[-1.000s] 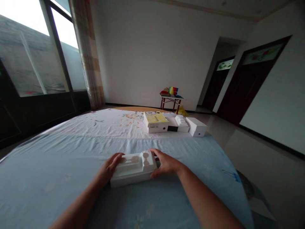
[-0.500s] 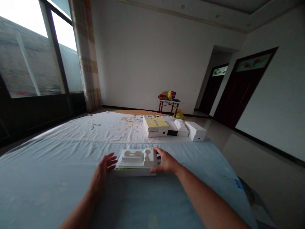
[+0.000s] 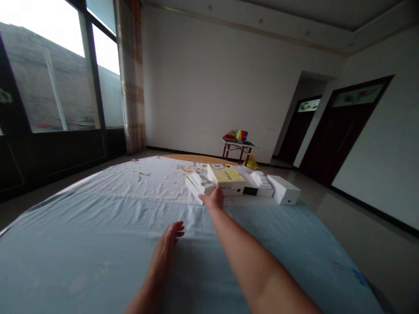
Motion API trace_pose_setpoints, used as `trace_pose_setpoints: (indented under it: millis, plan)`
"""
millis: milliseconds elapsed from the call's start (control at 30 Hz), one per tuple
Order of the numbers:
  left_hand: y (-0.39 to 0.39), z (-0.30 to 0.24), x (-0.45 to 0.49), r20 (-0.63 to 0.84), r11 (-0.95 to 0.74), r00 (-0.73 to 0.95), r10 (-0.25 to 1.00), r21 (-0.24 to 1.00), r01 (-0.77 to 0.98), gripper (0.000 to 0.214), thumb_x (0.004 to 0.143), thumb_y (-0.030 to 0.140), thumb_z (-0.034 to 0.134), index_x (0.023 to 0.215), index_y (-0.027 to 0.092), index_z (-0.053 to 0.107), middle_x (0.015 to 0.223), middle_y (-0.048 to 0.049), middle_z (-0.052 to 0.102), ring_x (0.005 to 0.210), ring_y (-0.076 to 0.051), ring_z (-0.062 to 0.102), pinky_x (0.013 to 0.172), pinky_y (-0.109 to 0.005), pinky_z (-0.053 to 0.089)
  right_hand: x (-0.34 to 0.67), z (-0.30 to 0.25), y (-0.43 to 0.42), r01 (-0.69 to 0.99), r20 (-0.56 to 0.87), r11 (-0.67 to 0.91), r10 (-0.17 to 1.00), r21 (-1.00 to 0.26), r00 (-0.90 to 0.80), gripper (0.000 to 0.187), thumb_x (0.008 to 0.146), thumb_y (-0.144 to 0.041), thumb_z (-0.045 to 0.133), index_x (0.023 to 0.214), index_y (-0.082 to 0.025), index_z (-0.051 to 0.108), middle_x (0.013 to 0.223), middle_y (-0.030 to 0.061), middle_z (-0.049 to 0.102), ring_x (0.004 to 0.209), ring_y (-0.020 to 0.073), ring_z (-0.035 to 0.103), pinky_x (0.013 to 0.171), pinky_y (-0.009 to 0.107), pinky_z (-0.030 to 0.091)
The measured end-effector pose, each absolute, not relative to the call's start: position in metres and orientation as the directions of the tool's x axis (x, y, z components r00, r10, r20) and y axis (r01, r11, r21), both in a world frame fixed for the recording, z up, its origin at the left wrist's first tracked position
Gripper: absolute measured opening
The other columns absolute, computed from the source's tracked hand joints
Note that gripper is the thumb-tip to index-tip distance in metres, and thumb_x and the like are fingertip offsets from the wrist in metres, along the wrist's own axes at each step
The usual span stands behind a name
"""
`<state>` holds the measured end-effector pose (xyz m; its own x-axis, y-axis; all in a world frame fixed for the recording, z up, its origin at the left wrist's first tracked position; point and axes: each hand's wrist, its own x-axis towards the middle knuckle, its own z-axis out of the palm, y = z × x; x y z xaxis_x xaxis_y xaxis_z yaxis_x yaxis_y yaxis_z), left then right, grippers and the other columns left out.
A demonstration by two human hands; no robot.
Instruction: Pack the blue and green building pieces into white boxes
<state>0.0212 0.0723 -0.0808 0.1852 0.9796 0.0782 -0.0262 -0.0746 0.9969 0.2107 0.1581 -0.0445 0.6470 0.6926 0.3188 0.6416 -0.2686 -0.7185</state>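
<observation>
My right hand (image 3: 214,199) reaches forward and grips the near right end of a white box (image 3: 193,187), thumb on its near side. A white moulded tray (image 3: 202,181) with raised shapes sits on top of that box. The box is angled on the cloth, close to the left side of a yellow-and-white printed box (image 3: 227,175). Nearer to me, my left hand (image 3: 170,237) hovers or rests over the blue cloth, holding nothing, its fingers extended and a little apart.
To the right of the printed box stand a box with a dark front (image 3: 250,190), another white moulded piece (image 3: 260,179) on a box, and a plain white box (image 3: 283,189). A tablecloth (image 3: 98,235) covers the round table. Behind is a small table (image 3: 240,144) with colourful packets.
My right hand has carried the white box with its tray forward, turning it, to beside the printed box. My left hand has come away from it. The view has shifted slightly.
</observation>
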Motion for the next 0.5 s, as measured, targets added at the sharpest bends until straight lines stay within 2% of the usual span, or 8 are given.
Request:
trace_pose_setpoints:
  millis: [133, 267, 367, 500]
  plan:
    - [0.065, -0.079, 0.022, 0.107, -0.105, 0.172, 0.979, 0.994, -0.019, 0.062, 0.076, 0.062, 0.026, 0.099, 0.014, 0.060, 0.096, -0.0107, 0.065, 0.090, -0.024, 0.059, 0.085, -0.041, 0.042, 0.199, -0.056, 0.170, 0.554, 0.249, -0.397, 0.601, -0.731, 0.759, 0.086, 0.055, -0.041, 0.072, 0.124, -0.003, 0.039, 0.120, 0.0278, 0.046, 0.110, 0.0364, 0.046, 0.089, 0.045, 0.036]
    - [0.060, -0.077, 0.024, 0.111, -0.118, 0.185, 0.976, 0.993, 0.026, 0.063, 0.076, 0.063, 0.027, 0.097, 0.016, 0.062, 0.096, -0.0106, 0.065, 0.090, -0.025, 0.059, 0.088, -0.043, 0.041, 0.195, -0.058, 0.179, 0.504, 0.214, -0.445, 0.555, -0.740, 0.804, 0.089, 0.059, -0.044, 0.069, 0.129, -0.004, 0.032, 0.125, 0.0296, 0.040, 0.112, 0.0372, 0.043, 0.085, 0.047, 0.038]
    - [0.059, -0.077, 0.023, 0.091, -0.104, 0.200, 0.975, 0.993, 0.056, 0.064, 0.075, 0.064, 0.026, 0.095, 0.016, 0.063, 0.095, -0.0106, 0.066, 0.091, -0.026, 0.058, 0.089, -0.043, 0.041, 0.192, -0.057, 0.186, 0.490, 0.211, -0.454, 0.535, -0.744, 0.818, 0.092, 0.059, -0.045, 0.069, 0.130, -0.002, 0.030, 0.126, 0.0314, 0.038, 0.113, 0.0380, 0.042, 0.084, 0.048, 0.038]
    - [0.060, -0.080, 0.020, 0.062, -0.082, 0.206, 0.977, 0.993, 0.090, 0.061, 0.076, 0.063, 0.025, 0.093, 0.020, 0.065, 0.095, -0.0082, 0.066, 0.094, -0.025, 0.058, 0.089, -0.041, 0.042, 0.193, -0.057, 0.190, 0.524, 0.229, -0.449, 0.560, -0.724, 0.796, 0.097, 0.055, -0.046, 0.072, 0.130, 0.000, 0.029, 0.127, 0.0335, 0.037, 0.117, 0.0388, 0.038, 0.092, 0.051, 0.031]
